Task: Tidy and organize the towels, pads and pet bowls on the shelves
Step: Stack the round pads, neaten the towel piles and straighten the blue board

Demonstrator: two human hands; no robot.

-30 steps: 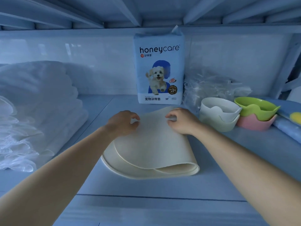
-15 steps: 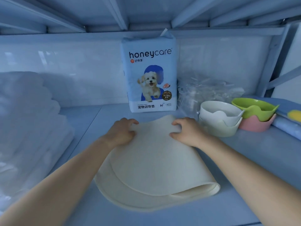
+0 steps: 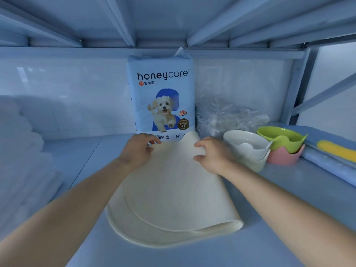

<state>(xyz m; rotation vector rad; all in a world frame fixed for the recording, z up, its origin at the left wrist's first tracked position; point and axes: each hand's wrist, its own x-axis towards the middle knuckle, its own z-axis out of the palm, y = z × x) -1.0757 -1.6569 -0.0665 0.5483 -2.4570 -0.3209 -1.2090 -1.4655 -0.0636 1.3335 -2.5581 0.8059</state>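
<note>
A cream round mat [image 3: 173, 193], folded over on itself, lies in the middle of the shelf [image 3: 269, 218]. My left hand [image 3: 139, 151] pinches its far left edge and my right hand [image 3: 212, 155] grips its far right edge, which is lifted slightly. Just behind the mat stands a blue honeycare pad pack [image 3: 162, 97] with a puppy picture. To the right sit stacked white pet bowls [image 3: 248, 149] and a green bowl [image 3: 281, 138] nested in a pink bowl [image 3: 285, 158].
A pile of white towels [image 3: 21, 160] fills the left side. Crumpled clear plastic [image 3: 227, 116] lies behind the bowls. Blue folded pads with a yellow patch [image 3: 335, 151] sit far right. The shelf above [image 3: 173, 22] hangs low, and a frame post [image 3: 294, 89] stands at back right.
Both hands have pushed the mat's far edge back toward the pad pack and raised it a little. The view has moved closer to the shelf.
</note>
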